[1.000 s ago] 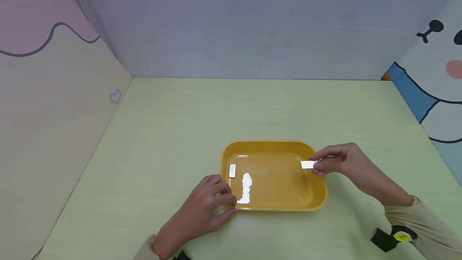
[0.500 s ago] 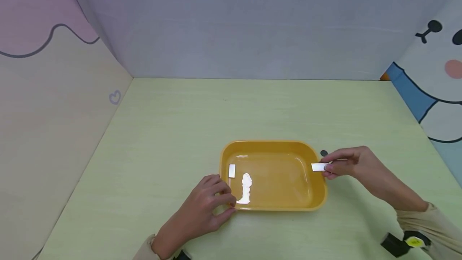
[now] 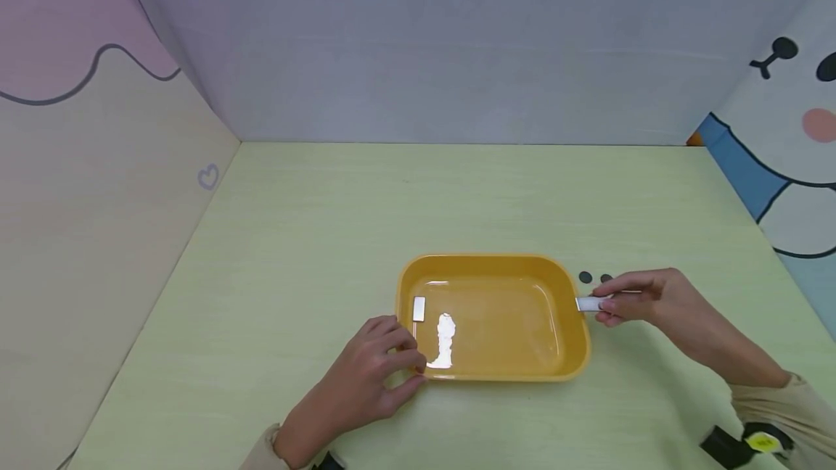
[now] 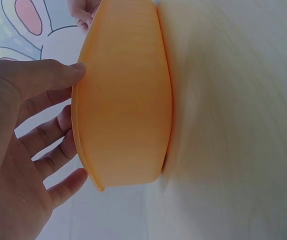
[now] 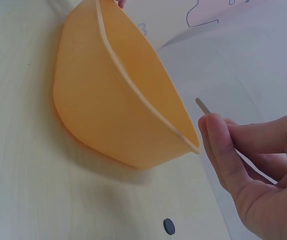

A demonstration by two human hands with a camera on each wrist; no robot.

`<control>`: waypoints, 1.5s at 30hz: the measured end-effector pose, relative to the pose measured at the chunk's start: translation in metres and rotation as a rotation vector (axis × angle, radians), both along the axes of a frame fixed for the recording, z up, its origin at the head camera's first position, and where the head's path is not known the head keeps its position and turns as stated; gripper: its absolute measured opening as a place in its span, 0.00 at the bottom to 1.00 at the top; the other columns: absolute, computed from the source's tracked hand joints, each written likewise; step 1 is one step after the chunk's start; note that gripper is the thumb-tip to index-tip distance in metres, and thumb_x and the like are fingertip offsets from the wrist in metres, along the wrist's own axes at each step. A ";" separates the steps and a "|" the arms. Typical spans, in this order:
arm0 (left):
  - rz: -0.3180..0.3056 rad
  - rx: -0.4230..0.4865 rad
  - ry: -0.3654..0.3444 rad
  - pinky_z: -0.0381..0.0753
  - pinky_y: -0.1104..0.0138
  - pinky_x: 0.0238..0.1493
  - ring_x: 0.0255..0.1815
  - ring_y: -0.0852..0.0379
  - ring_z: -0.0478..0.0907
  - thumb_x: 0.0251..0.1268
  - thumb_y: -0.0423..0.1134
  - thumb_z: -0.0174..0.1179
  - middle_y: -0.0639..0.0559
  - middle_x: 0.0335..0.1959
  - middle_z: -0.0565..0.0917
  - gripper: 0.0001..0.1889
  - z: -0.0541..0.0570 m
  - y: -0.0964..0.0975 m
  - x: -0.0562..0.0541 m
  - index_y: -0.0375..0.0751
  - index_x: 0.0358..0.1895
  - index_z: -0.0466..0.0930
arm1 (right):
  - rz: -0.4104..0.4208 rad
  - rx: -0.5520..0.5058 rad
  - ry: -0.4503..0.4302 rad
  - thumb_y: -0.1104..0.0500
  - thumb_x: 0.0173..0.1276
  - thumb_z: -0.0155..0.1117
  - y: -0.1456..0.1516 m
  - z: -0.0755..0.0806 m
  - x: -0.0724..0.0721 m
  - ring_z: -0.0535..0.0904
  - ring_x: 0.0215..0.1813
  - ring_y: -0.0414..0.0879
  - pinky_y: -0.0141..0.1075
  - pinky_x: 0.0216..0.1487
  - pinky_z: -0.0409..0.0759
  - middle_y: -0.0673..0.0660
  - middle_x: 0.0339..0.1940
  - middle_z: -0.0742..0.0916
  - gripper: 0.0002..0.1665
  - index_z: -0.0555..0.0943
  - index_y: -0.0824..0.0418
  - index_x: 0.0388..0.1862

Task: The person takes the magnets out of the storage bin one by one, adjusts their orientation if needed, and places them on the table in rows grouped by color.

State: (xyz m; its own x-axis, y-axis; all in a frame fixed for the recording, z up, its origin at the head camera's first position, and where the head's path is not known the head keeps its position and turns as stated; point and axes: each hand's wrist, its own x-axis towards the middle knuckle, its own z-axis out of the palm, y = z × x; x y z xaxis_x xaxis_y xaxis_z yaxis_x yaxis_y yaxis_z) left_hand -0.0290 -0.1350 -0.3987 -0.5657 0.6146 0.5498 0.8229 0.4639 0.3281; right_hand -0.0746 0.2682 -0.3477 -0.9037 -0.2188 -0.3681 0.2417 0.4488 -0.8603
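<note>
A yellow tray (image 3: 490, 318) with rounded corners rests on the pale table. At its near left corner, my left hand (image 3: 375, 368) pinches the rim; in the left wrist view, the thumb lies outside the rim and the fingers reach behind it. My right hand (image 3: 643, 297) pinches a small flat white strip (image 3: 588, 304) between thumb and fingers, above the tray's right rim. The right wrist view shows this strip (image 5: 202, 105) edge-on, apart from the rim. A similar white rectangle (image 3: 419, 309) shows at the tray's left inner wall; whether it leans there or is stuck on, I cannot tell.
Two dark discs lie on the table (image 3: 457, 194) beyond the tray's right end: one dark disc (image 3: 585, 277) and a second disc (image 3: 606, 278) partly behind the right fingers. A grey wall (image 3: 457, 56) closes off the back. Decorated panels stand at both sides.
My right hand has moved right and slightly nearer with the white strip, from over the tray's inside to its right rim. The dark discs have come into sight. My left hand stays put.
</note>
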 end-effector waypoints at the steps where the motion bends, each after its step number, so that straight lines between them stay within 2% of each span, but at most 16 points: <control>1: 0.000 0.001 0.000 0.73 0.62 0.50 0.33 0.60 0.69 0.44 0.37 0.70 0.61 0.27 0.72 0.07 0.000 0.000 0.000 0.52 0.25 0.81 | -0.002 0.001 0.000 0.59 0.65 0.63 0.001 0.000 0.000 0.85 0.39 0.50 0.36 0.44 0.82 0.60 0.40 0.86 0.23 0.76 0.74 0.53; 31: 0.001 0.013 -0.014 0.72 0.62 0.51 0.34 0.59 0.69 0.44 0.36 0.69 0.60 0.28 0.73 0.07 -0.002 0.000 0.000 0.51 0.26 0.80 | -0.014 -0.056 -0.036 0.63 0.68 0.59 0.027 -0.018 0.003 0.85 0.38 0.48 0.34 0.42 0.82 0.53 0.39 0.87 0.19 0.76 0.76 0.52; 45: 0.007 0.001 -0.032 0.72 0.61 0.51 0.35 0.60 0.69 0.44 0.36 0.70 0.61 0.28 0.73 0.08 -0.002 0.000 0.000 0.52 0.26 0.79 | -0.052 -0.058 -0.058 0.64 0.67 0.60 0.032 -0.031 0.002 0.85 0.38 0.48 0.36 0.42 0.83 0.56 0.37 0.87 0.19 0.76 0.77 0.52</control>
State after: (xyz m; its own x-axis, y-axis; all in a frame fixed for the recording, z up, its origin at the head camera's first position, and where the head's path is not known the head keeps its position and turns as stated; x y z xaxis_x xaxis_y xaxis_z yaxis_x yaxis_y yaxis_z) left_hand -0.0288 -0.1349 -0.4007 -0.5869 0.6105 0.5318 0.8090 0.4690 0.3544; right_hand -0.0730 0.3004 -0.3792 -0.8921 -0.1940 -0.4081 0.3137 0.3843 -0.8683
